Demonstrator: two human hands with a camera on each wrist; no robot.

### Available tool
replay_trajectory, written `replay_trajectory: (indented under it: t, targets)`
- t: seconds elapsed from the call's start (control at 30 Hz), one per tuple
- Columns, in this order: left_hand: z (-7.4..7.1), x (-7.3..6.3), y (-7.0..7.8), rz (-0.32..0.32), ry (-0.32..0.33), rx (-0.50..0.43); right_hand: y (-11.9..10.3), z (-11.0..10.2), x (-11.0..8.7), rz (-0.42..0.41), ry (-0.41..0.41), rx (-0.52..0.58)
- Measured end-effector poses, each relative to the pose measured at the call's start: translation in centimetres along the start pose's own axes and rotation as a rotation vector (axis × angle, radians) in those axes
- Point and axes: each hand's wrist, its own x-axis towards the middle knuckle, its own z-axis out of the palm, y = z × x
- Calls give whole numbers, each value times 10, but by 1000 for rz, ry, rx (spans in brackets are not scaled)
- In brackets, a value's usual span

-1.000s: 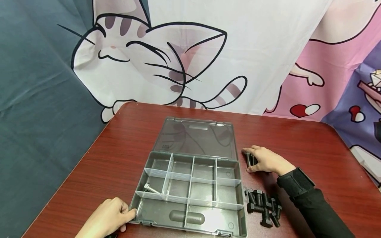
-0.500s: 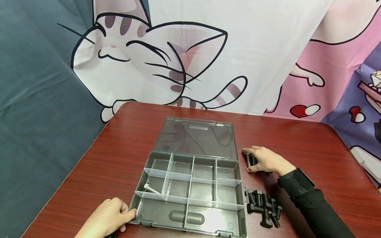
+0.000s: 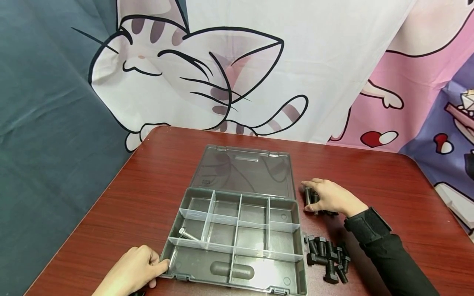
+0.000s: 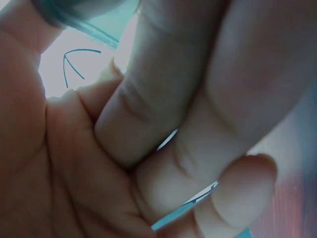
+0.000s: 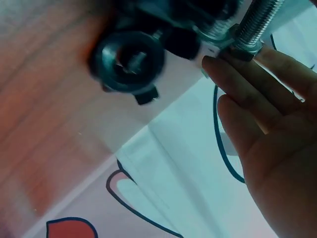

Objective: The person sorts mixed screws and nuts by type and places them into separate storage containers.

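The hands (image 3: 335,198) are bare, and a black sleeve (image 3: 400,265) with a wide black wristband (image 3: 367,228) covers the right forearm.

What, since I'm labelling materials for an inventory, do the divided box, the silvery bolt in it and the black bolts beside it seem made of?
The divided box looks like smooth grey plastic: its lid shows glossy reflections. The silvery bolt seems bare or plated metal, given its bright sheen. The black bolts look like dark-coated metal with soft highlights, though plastic isn't ruled out.
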Motion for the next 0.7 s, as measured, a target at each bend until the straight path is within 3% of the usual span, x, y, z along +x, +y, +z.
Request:
replay_trajectory:
  t: [0.7]
  targets:
    - [0,2,-1,-14,0,8,-14,-23,10,-12,19,-38]
